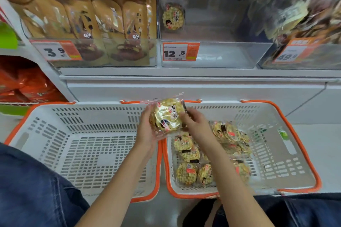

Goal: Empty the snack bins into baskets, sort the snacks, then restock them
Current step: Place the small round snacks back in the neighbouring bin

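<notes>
Now held up over the seam between the two baskets: one round snack packet [167, 115], left hand [147, 131] cupping it from below with a curled grip, right hand [193, 125] pinching its right edge. More packets [186, 171] heaped in the right basket [302, 153]; left basket [29, 134] alongside. Single packet [173, 17] upright in the middle shelf bin [212, 55].

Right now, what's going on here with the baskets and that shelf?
A person holds one round snack pack in both hands, left hand under it, right hand at its edge, above two white baskets. The right basket holds a pile of the same packs; the left basket shows none. The clear middle bin, priced 12.8, has just one pack standing in it.
</notes>
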{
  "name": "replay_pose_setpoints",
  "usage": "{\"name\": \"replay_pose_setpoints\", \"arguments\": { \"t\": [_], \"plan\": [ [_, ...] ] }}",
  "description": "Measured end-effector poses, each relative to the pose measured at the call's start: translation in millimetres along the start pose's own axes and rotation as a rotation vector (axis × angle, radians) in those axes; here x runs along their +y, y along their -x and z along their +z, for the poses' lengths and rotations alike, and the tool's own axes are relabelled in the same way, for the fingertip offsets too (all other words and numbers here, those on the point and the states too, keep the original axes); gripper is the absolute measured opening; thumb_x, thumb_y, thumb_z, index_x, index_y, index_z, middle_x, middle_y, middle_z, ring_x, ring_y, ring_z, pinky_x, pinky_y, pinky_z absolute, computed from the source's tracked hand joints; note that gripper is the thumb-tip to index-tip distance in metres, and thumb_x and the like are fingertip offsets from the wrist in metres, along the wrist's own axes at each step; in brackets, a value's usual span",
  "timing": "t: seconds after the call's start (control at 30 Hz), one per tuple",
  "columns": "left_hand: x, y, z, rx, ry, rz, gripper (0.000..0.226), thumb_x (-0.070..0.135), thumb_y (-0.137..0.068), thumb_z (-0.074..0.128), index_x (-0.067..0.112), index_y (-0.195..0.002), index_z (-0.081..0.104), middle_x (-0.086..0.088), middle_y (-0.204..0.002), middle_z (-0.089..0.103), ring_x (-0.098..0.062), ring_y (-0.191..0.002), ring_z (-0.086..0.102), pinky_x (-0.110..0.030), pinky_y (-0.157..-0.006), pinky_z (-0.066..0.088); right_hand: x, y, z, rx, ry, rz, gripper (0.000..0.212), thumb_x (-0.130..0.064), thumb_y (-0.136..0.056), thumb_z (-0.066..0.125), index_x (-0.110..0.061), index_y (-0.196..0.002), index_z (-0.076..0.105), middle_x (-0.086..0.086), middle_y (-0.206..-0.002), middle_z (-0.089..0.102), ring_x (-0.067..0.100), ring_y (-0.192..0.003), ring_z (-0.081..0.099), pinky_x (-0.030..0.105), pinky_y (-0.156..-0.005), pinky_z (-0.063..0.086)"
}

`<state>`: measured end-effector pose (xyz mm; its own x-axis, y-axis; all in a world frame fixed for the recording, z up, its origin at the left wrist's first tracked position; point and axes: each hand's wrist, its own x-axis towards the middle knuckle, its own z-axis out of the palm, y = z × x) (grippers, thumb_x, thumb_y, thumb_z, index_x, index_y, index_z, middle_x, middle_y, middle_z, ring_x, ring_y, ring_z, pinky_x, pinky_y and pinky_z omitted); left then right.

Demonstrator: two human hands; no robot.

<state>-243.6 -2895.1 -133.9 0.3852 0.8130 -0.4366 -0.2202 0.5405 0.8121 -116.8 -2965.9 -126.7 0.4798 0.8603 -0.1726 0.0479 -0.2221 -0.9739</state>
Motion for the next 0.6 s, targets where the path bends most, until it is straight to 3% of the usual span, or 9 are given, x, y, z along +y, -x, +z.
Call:
{"name": "replay_pose_setpoints", "arguments": {
  "t": [0.07, 0.13, 0.2, 0.3, 0.37, 0.5, 0.6],
  "plan": [
    [0, 7, -4, -0.026, -0.05, 0.021, 0.062, 0.057, -0.076, 0.062, 0.024, -0.126, 0.049, -0.001, -0.119, 0.063, -0.023, -0.105, 0.063, -0.053, -0.088, 0.052, 11, -2, 15, 0.035, 0.077, -0.037, 0.034, -0.032, -0.097, 0.05, -0.006, -0.117, 0.058, -0.011, -0.081, 0.055, 0.005, -0.072, 0.054, 0.023, -0.065, 0.049],
    [-2, 11, -8, 0.003, -0.197, 0.089, 0.067, 0.042, -0.072, 0.076, 0.026, -0.128, 0.042, 0.004, -0.119, 0.059, -0.015, -0.106, 0.061, -0.047, -0.084, 0.055, 18, -1, 24, 0.067, 0.142, -0.049, 0.043, -0.038, -0.096, 0.051, -0.004, -0.121, 0.056, -0.017, -0.079, 0.049, -0.001, -0.068, 0.049, 0.021, -0.066, 0.045],
    [-3, 11, -12, 0.058, -0.245, 0.133, 0.062, 0.02, -0.077, 0.076, 0.024, -0.127, 0.041, 0.002, -0.114, 0.061, -0.014, -0.099, 0.064, -0.037, -0.074, 0.059, 22, 0, 32, 0.05, 0.154, -0.05, 0.036, -0.04, -0.096, 0.05, -0.008, -0.112, 0.057, -0.016, -0.079, 0.048, -0.002, -0.066, 0.047, 0.025, -0.069, 0.045],
    [2, 11, -13, 0.067, -0.256, 0.168, 0.054, 0.013, -0.083, 0.07, 0.025, -0.126, 0.04, 0.005, -0.108, 0.062, -0.006, -0.089, 0.063, -0.018, -0.058, 0.053, 20, -2, 35, 0.049, 0.252, -0.078, 0.023, -0.041, -0.095, 0.05, -0.019, -0.1, 0.055, -0.005, -0.099, 0.054, 0.008, -0.089, 0.051, 0.024, -0.08, 0.04],
    [9, 9, -14, 0.036, -0.248, 0.181, 0.052, 0.014, -0.084, 0.068, 0.025, -0.127, 0.041, 0.005, -0.107, 0.063, -0.005, -0.088, 0.064, -0.017, -0.059, 0.052, 7, -2, 30, -0.009, 0.176, -0.035, 0.032, -0.044, -0.092, 0.055, -0.018, -0.108, 0.062, -0.004, -0.112, 0.06, 0.011, -0.104, 0.055, 0.027, -0.092, 0.042],
    [29, 6, -5, -0.112, -0.33, 0.283, 0.032, 0.013, -0.091, 0.058, 0.035, -0.111, 0.046, 0.01, -0.101, 0.063, -0.007, -0.09, 0.064, -0.015, -0.062, 0.051, -33, -6, 21, -0.177, -0.052, 0.035, 0.024, -0.038, -0.086, 0.064, -0.02, -0.102, 0.065, -0.013, -0.085, 0.071, 0.004, -0.084, 0.066, 0.015, -0.072, 0.049],
    [61, -14, 5, -0.197, -0.392, 0.46, 0.027, 0.037, -0.085, 0.059, 0.039, -0.11, 0.05, 0.005, -0.111, 0.056, -0.009, -0.102, 0.057, -0.012, -0.072, 0.047, -76, -25, 5, -0.089, -0.077, -0.069, 0.022, -0.029, -0.082, 0.071, -0.019, -0.099, 0.063, -0.005, -0.088, 0.07, 0.011, -0.087, 0.069, 0.023, -0.078, 0.055]
  ]
}}
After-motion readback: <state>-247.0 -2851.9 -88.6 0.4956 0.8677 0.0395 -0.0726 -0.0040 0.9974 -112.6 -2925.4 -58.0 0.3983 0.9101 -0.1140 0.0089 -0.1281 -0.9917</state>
